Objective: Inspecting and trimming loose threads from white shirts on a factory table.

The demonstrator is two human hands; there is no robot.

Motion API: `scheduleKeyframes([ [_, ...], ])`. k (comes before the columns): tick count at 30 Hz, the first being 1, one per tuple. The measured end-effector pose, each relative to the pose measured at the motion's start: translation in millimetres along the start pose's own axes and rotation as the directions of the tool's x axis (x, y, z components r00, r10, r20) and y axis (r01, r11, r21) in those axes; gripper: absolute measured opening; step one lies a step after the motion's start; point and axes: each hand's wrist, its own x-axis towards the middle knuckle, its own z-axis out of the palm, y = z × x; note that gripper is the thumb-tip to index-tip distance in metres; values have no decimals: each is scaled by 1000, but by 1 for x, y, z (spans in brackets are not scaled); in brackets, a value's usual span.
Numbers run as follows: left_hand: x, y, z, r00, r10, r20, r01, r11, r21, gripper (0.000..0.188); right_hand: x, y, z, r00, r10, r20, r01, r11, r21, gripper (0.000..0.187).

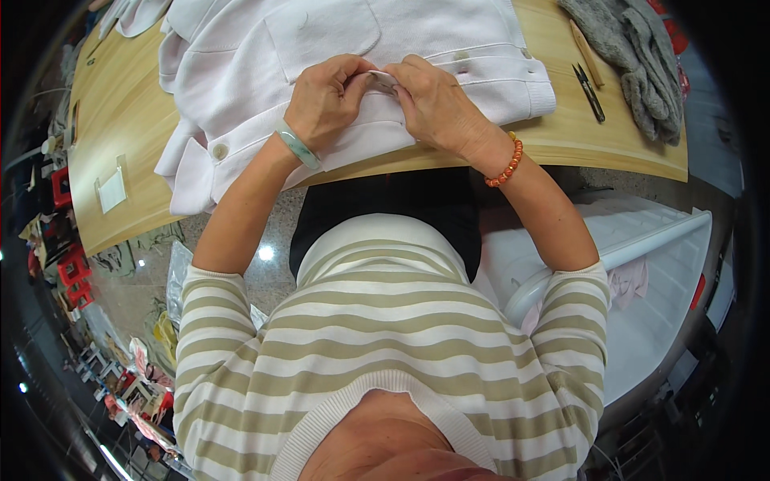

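A small white piece [382, 79] is pinched between the closed fingers of the left hand [325, 100] and right hand [437, 104], directly over the pale pink garment [241, 56]. Black snips [589, 92] are seen farther right.

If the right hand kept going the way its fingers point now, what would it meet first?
The right hand points leftward, toward the left hand. It would first meet the small pale piece pinched between both hands over the pale pink garment, then the left fingertips right behind it; they look almost touching already.
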Motion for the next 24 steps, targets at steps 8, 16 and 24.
scheduleKeyframes([
  [8,5,-10,6,996,25,-86,-31,997,-69,11,2,-4,6,994,15,-106,-28,992,-119,29],
  [16,7,-11,6,986,110,-124,-117,992,-56,10,0,4,3,998,-20,-53,13,990,-139,18],
  [24,9,-13,1,1000,12,-16,-15,989,-146,12,-1,3,-1,998,-44,-38,38,988,-152,16],
])
